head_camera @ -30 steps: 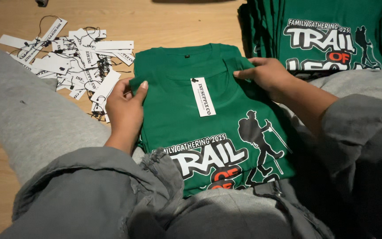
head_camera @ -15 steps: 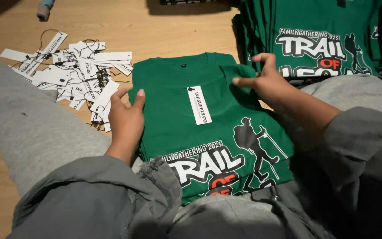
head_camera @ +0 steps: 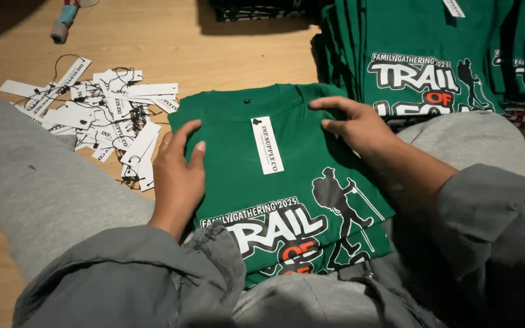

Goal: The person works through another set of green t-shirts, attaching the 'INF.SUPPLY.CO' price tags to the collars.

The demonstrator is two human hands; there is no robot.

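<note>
A folded green T-shirt point(head_camera: 287, 176) lies on my lap, between my two hands. My left hand point(head_camera: 177, 176) rests flat on its left edge, fingers stretched, not gripping. My right hand point(head_camera: 356, 124) presses on the far right corner, near the collar, fingers open and loose. A white hang tag point(head_camera: 267, 146) lies on the shirt between the hands. To the left, on the wooden floor point(head_camera: 214, 48), is a pile of loose tags point(head_camera: 101, 118). Far right stands a stack of green shirts point(head_camera: 420, 54).
</note>
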